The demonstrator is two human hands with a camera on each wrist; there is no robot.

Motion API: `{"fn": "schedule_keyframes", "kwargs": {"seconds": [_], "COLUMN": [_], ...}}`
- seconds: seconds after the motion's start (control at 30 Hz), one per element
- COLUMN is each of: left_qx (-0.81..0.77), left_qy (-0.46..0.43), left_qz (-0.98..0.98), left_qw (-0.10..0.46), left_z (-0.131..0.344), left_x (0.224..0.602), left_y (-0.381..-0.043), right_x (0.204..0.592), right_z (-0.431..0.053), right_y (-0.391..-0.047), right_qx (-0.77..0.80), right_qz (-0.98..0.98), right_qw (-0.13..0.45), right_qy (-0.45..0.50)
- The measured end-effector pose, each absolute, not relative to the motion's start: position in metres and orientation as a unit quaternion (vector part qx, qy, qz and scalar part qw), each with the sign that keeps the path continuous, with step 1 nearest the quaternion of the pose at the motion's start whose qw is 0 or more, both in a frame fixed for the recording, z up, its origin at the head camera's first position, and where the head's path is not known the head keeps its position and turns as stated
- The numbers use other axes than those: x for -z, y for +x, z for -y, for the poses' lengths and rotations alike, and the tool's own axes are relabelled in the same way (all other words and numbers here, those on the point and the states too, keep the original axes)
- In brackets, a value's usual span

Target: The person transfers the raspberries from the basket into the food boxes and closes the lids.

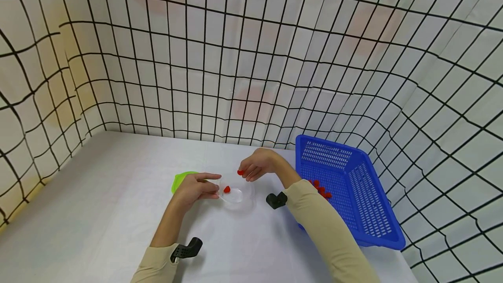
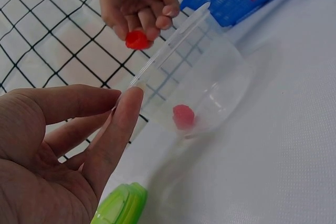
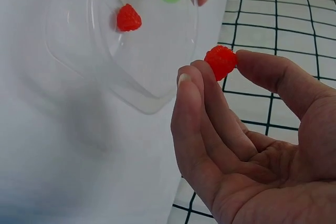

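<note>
A clear plastic container (image 1: 235, 195) stands on the white table with one red raspberry (image 3: 128, 18) lying inside it. My left hand (image 1: 195, 189) pinches the container's rim between thumb and fingers, as the left wrist view shows closely. Just above the opposite side of the rim, my right hand (image 1: 259, 164) holds a second raspberry (image 3: 220, 62) between thumb and fingertips. Behind my left hand lies a bright green lid-like piece (image 2: 122, 205), partly hidden by the hand in the head view.
To the right stands a blue plastic basket (image 1: 353, 226) with slotted walls; several red raspberries (image 1: 321, 190) lie in it, partly covered by my right sleeve. A black wire grid (image 1: 243, 56) rises behind the table and along both sides.
</note>
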State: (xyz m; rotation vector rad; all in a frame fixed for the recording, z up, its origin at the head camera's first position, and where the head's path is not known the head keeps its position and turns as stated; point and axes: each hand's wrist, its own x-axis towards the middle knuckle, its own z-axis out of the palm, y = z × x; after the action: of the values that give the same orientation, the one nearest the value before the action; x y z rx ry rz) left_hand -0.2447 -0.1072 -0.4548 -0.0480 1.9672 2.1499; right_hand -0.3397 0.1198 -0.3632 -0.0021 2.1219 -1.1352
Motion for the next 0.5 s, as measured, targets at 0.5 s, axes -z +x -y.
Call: {"fn": "schedule_keyframes", "kwargs": {"seconds": [0.5], "left_qx": [-0.739], "left_qy": [-0.001], "left_qz": [-0.664], "left_qw": [0.111], "left_z": [0.108], "left_x": [0.456], "left_y": [-0.245], "right_x": [0.377], "right_z": [-0.115], "right_y": [-0.336], "right_qx": [0.434], "right_qz": [-0.829], "right_qw": [0.352], "right_qy": [0.004]}}
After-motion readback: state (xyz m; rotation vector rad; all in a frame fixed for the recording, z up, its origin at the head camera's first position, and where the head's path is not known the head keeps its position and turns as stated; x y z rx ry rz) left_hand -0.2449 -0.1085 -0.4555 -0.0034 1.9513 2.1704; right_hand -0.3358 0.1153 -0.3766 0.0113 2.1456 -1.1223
